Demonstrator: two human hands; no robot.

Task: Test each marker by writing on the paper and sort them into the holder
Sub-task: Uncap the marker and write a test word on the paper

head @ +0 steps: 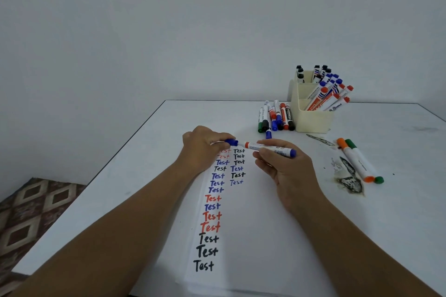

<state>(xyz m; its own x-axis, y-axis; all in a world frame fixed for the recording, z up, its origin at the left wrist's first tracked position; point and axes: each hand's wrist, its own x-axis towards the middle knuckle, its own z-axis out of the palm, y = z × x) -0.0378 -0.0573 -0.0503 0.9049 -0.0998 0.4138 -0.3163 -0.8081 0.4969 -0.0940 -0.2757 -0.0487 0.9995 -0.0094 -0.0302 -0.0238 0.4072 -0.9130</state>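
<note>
While the left hand (205, 146) pinches a blue cap (232, 142) between curled fingers, the right hand (282, 164) grips the barrel of the marker in use (270, 148), which lies nearly level with its tip end pointing toward 9 o'clock, just beside the cap. Cap and tip are close but appear not yet joined; whether the cap is coming off or going on cannot be told. Both hands hover over the far end of the paper (253, 224), which carries two columns of the word "Test" in black, red and blue ink. At 1 o'clock from the hands, a row of loose markers (276, 117) lies on the worktop (398, 212), touching or just beside the cream holder (313, 120) at 2 o'clock. The holder's compartments already contain black, blue and red markers. At 3 o'clock, an orange marker and a green marker (359, 161) lie side by side near dark ink smears. Judged step: capping or uncapping for a test. If uncapped, the next move requires lowering the tip to a bare part of the paper; if tested, seating the cap fully and placing the marker in the matching compartment.
</note>
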